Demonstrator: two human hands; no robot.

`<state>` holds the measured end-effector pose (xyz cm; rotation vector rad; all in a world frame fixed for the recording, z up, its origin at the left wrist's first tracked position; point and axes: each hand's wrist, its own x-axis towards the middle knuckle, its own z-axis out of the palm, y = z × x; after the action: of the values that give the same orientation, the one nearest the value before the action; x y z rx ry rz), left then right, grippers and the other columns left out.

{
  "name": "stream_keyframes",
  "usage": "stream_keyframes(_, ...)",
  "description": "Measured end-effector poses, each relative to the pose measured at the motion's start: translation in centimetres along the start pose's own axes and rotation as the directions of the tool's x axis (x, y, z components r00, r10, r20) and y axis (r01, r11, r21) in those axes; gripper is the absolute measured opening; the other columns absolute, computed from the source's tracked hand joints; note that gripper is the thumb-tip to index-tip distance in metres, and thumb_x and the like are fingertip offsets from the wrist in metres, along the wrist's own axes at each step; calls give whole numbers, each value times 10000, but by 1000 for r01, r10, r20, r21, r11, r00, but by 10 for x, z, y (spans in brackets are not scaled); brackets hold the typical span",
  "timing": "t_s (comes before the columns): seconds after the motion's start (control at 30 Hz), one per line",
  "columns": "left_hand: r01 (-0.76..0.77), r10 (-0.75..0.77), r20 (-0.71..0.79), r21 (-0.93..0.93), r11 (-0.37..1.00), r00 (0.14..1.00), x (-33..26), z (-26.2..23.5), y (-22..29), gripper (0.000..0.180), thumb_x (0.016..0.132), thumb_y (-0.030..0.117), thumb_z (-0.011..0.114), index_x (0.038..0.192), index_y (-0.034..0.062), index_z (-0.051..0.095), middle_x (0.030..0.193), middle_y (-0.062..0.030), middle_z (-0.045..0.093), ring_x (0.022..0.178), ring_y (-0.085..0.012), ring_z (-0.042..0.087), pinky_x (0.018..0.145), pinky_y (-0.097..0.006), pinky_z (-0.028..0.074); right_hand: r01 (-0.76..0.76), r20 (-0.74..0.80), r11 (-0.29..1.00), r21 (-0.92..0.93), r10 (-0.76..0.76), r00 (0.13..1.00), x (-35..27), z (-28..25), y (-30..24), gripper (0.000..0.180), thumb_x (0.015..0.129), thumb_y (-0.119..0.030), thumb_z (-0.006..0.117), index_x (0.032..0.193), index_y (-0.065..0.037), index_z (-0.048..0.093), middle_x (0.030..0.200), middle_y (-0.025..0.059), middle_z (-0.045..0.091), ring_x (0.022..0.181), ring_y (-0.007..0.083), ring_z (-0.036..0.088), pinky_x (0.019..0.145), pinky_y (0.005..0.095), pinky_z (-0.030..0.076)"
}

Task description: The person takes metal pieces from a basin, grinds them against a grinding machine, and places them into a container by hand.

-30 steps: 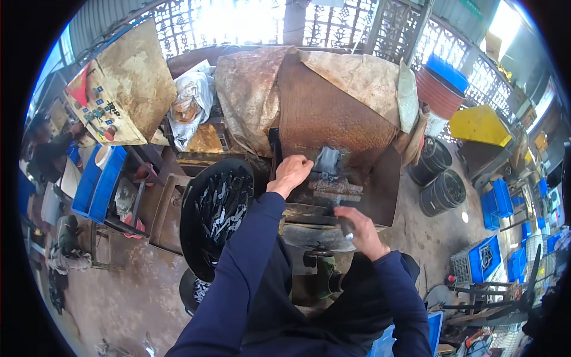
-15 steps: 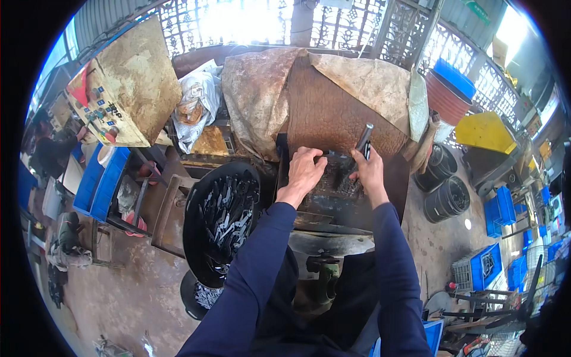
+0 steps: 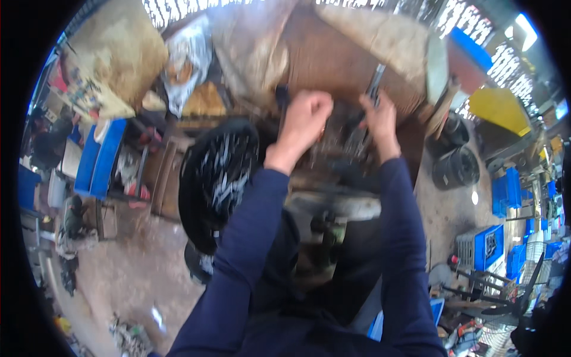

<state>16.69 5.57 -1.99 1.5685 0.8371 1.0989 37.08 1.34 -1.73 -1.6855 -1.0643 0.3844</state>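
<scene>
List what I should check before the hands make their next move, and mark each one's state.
1. Right hand has a grip on the silvery rod: ok, the rod juts up from the fingers.
2. Left hand has a piece in its grip: cannot tell, the fingers are curled and blurred.
3. Hands apart from each other: ok, a gap shows between them.
4. Work spot between the hands sharp enough to read: not ok, it is smeared by blur.
5. Black bin near the left forearm has pieces in it: ok, dark and silvery ones show.
</scene>
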Motion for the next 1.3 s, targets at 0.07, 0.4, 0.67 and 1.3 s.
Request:
stream_keyframes(0.07,-94,95,-30,42,995,995,5,-30,7,253,922,240,678,1050,28,730,1003,-110,727,965,-179,683,869,-319,520,22,22,1000,6,-22,1000,9,-2,0,299,914,-256,729,1043,-1,639,825,89,673,468,179,627,413,313,495)
stream_keyframes(0.4,243,-214,-126,655,716,969,-114,-252,-59,301,938,280,638,1108,50,729,1041,-154,736,1014,-263,698,909,-342,519,-22,77,998,-64,27,997,10,-5,3,417,912,-335,730,1141,9,678,979,55,722,592,138,652,525,281,562)
stream_keyframes(0.67,271,-260,-153,812,517,953,-196,-250,-139,249,872,135,698,1096,27,708,1004,-161,692,999,-310,678,864,-357,539,-68,77,997,-32,70,995,16,0,16,420,920,-330,724,1195,-15,686,1050,49,723,754,108,632,563,267,584)
stream_keyframes(1.3,208,-315,5,741,638,949,-187,-275,-237,307,931,136,663,1219,32,634,1127,-159,716,1044,-283,686,897,-391,517,201,-44,973,-113,-207,977,40,20,53,346,967,-316,591,1022,-8,737,860,121,731,741,237,711,639,351,609)
